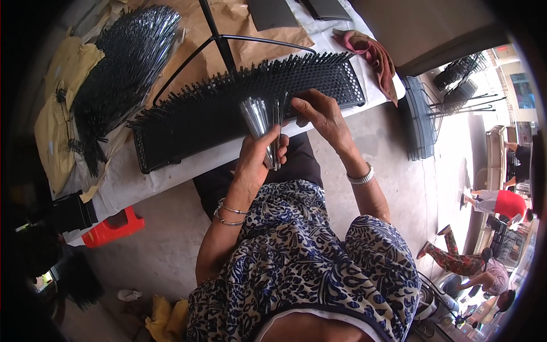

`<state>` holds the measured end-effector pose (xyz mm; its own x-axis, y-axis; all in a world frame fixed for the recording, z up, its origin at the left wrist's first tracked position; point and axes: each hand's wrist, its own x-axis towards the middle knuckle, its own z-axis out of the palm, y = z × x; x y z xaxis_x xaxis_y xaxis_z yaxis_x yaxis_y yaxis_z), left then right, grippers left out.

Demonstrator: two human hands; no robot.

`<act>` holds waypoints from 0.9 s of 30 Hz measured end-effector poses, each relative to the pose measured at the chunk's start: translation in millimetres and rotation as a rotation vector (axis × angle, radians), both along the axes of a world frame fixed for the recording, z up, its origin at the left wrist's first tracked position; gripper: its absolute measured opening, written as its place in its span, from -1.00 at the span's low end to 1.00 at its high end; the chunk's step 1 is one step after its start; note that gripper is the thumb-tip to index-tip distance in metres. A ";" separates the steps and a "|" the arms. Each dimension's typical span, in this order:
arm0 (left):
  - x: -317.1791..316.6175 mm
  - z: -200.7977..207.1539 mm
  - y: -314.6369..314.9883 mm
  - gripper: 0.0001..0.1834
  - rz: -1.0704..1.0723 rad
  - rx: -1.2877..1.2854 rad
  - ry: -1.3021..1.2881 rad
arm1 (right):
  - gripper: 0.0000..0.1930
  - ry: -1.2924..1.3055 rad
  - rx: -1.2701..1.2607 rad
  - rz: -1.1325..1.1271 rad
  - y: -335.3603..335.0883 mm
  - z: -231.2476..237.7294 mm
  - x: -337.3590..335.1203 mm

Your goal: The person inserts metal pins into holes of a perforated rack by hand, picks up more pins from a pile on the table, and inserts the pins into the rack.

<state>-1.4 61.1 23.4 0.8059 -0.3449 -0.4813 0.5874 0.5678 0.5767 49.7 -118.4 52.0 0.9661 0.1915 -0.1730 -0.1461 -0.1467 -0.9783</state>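
Note:
In my left hand point(263, 145), closed fingers grip a bundle of thin, shiny, silvery strips point(256, 117) that fan out at the top. They may be metal or clear plastic; I cannot tell. Just right of the bundle, my right hand point(323, 117) has its thumb and fingers drawn together, and what they pinch is too small to make out. Both hands are over the near edge of a long black perforated metal tray point(347, 77). Rows of thin black rods point(228, 80) stick up along the tray, which rests on the table point(122, 185).
A big bundle of black rods point(128, 51) lies at the far left by brown paper point(242, 23). A black bent-rod frame point(225, 48) rises behind the tray. A reddish cloth point(373, 54) hangs at the right corner. A red plastic item point(117, 228) sits lower left. People point(507, 205) are farther right.

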 end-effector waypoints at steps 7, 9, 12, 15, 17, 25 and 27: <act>-6.9 5.0 -14.2 -0.73 -0.001 0.044 0.034 | -0.77 -0.025 0.104 0.000 -1.2 -1.0 8.9; -4.8 4.8 -16.3 -0.74 0.069 0.132 0.062 | -0.78 -0.152 0.043 -0.085 -4.4 -0.8 15.0; -1.5 -7.1 -13.3 -0.73 0.068 0.115 0.043 | -0.78 -0.284 -0.038 -0.183 -11.1 9.8 22.2; 5.1 -4.4 -16.0 -0.77 0.068 0.133 -0.006 | -0.77 -0.330 -0.062 -0.210 -14.7 19.3 32.4; 10.6 3.9 -20.8 -0.80 0.080 0.166 0.008 | -0.75 -0.301 -0.064 -0.182 -18.1 24.2 37.8; 5.0 5.7 -20.7 -0.84 0.123 0.178 -0.020 | -0.76 -0.194 0.029 -0.089 -20.1 26.4 42.2; 3.4 6.3 -21.8 -0.85 0.115 0.151 0.020 | -0.77 -0.186 0.054 -0.054 -20.4 24.9 43.8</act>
<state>2.0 39.2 29.7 0.8256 -0.1743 -0.5366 0.5359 0.5398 0.6492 93.5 -138.8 76.9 0.9896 0.1428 0.0181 0.0312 -0.0901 -0.9954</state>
